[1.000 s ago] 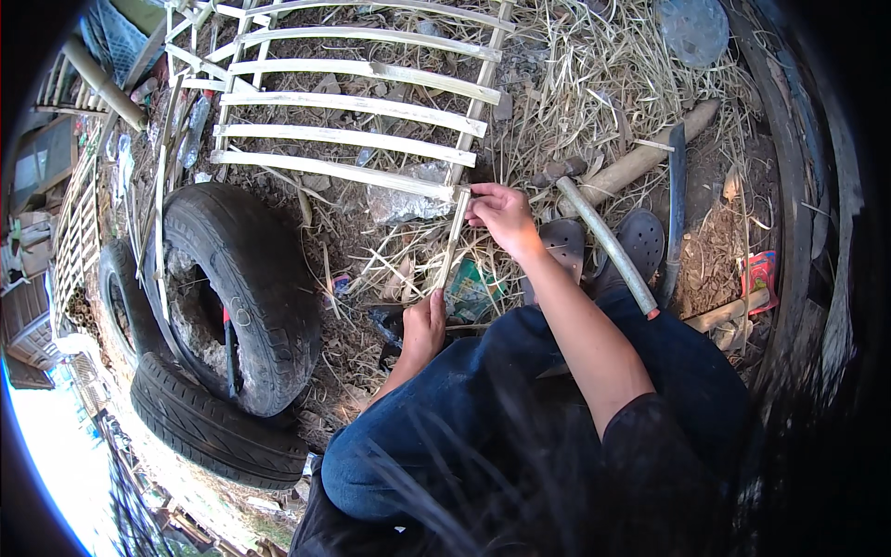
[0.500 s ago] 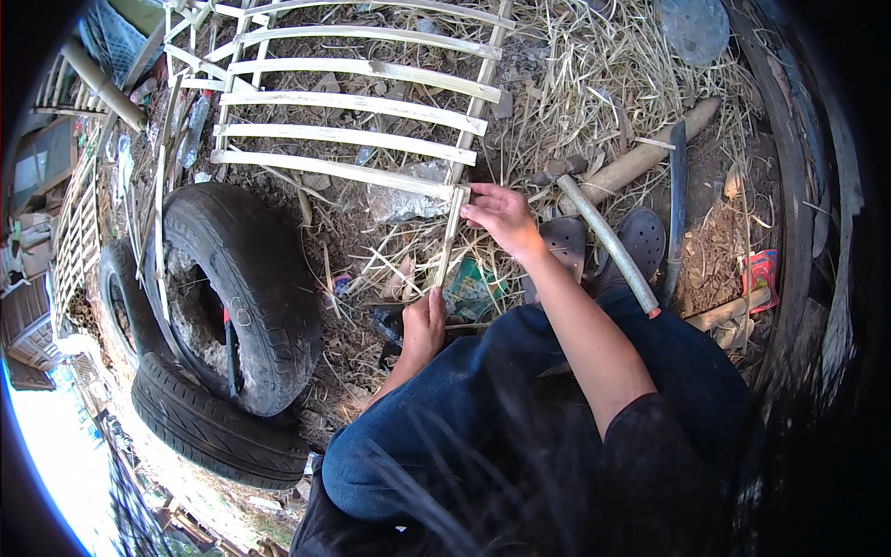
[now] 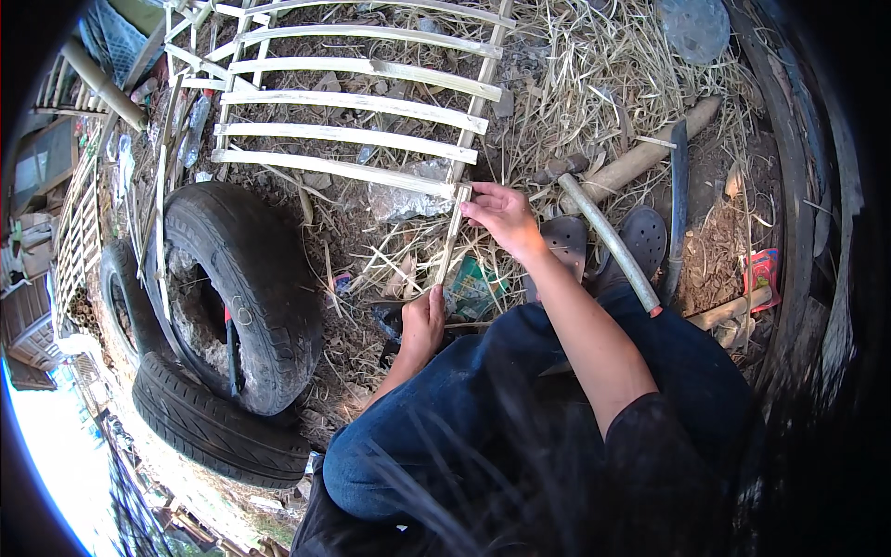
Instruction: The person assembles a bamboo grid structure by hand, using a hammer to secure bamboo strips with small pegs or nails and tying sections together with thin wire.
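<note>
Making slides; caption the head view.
Left hand and right hand hold a bamboo strip at a slatted bamboo frame.

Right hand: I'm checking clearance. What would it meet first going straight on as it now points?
The right hand would likely first meet the pale strip the left hand holds; its fingertips seem against it, though depth is unclear.

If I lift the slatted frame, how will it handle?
The slatted frame is probably light for its size: thin strips, wide gaps. It will likely flex or twist, given those slender pieces. Its projecting slat ends might snag the loose straw nearby.
</note>
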